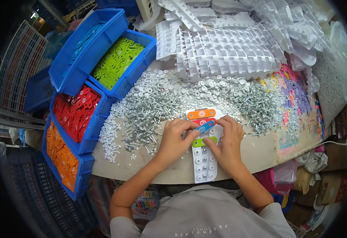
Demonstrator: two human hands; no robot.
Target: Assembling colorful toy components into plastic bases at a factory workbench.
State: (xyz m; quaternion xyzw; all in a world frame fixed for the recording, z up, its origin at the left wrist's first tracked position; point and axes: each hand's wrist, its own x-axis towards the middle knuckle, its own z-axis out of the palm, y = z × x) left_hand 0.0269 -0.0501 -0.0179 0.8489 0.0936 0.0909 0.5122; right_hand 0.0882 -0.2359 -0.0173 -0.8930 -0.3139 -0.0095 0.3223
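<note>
In front of me a long white plastic strip lies on the table, with studs and round washers along its lower part. An orange tag and a red tag cross its far end, and a green tag lies further down. A small blue tag is tilted between my hands. My left hand pinches its left end with thumb and forefinger. The forefinger of my right hand is at its right end, while that thumb reaches the green tag.
At left stand blue bins holding blue, green, red and orange tags. Loose screws and washers spread across the table. White moulded strips are piled behind, and pink and purple pieces lie at right.
</note>
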